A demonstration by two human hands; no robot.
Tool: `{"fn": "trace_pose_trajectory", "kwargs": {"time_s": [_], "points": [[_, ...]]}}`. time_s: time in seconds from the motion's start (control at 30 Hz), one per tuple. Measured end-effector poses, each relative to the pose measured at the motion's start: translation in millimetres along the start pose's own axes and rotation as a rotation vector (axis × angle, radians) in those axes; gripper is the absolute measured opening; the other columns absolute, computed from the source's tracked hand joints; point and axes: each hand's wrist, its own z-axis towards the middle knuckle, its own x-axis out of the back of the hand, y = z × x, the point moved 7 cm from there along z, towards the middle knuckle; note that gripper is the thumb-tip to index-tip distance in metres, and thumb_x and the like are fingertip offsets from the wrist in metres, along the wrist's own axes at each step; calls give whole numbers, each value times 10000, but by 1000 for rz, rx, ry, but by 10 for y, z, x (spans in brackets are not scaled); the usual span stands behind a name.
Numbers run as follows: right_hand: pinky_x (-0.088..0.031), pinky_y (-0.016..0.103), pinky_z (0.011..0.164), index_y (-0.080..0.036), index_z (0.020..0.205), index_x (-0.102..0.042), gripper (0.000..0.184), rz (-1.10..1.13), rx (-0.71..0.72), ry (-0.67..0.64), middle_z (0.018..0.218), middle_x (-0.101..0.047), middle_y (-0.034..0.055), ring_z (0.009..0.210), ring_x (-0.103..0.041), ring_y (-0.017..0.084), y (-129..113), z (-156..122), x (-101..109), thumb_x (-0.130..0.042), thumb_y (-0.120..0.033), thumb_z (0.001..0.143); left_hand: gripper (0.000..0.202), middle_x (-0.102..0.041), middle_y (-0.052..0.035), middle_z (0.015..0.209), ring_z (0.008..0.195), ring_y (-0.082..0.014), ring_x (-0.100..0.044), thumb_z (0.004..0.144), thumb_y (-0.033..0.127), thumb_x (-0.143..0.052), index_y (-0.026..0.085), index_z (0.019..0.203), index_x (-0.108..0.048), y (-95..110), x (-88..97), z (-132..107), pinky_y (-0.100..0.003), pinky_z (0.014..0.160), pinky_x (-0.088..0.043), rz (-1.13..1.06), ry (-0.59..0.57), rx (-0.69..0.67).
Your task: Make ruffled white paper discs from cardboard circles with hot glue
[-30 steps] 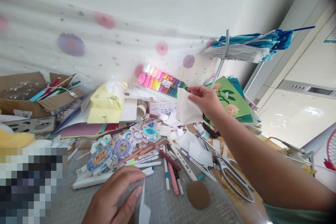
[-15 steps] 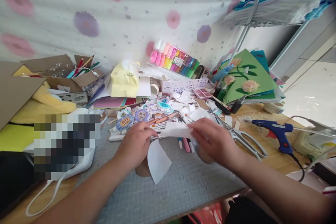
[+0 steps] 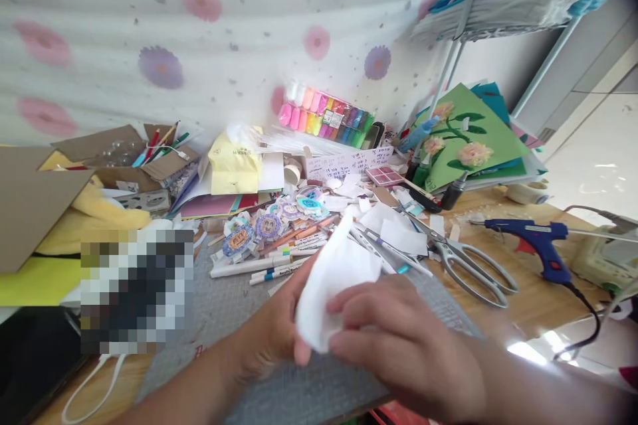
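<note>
Head view: above the cutting mat (image 3: 214, 319), white paper (image 3: 343, 272) is held curved in the closed grip of the left hand (image 3: 278, 322); it is touched by the right hand (image 3: 399, 332), whose grip cannot be judged. Creasing could be caused by uneven finger pressure.

Paper (image 3: 343, 279) between the hands (image 3: 399, 335), markers (image 3: 282, 271) just behind! Scissors (image 3: 450, 254) lie right on the desk (image 3: 535, 302), glue gun (image 3: 541, 236) farther right.

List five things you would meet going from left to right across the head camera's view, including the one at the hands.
Cardboard box with pens → yellow paper bag → white sheet → scissors → blue glue gun.
</note>
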Motion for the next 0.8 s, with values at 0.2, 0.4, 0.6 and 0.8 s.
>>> {"fn": "trace_pose_trajectory", "kwargs": {"time_s": [0.2,0.4,0.6,0.8], "points": [[-529,219,644,-183,982,-622,187,234,-297,160,828,-669,66,732,-645,138,319,-58,-168,-557,-86,836,809,-637,-67,1217,1186,-343,-523,601,440,-803,280,1326,-483,13,129,-23,-450,936,-456,-269,23,8],[-513,268,622,-242,941,-608,142,130,-612,235,811,-639,16,709,-622,154,678,-190,-138,-601,-172,818,845,-564,-95,1315,1237,-310,-473,602,285,-830,269,1343,-425,10,175,12,-441,1038,-340,-334,123,-66],[-444,438,952,-255,740,-619,64,249,-606,69,1229,-513,72,1181,-499,265,838,-155,-68,-630,-279,797,931,-547,-104,1317,1199,-304,-510,583,340,-830,280,1379,-350,122,104,16,-439,983,-395,-235,53,-110],[-564,345,717,-281,706,-645,104,575,-815,153,1147,-647,75,1016,-630,287,1078,-366,106,-694,-365,742,201,-667,-86,999,981,-236,-595,827,208,-554,207,991,-670,673,458,-714,-399,897,-453,1038,540,-206]]}}
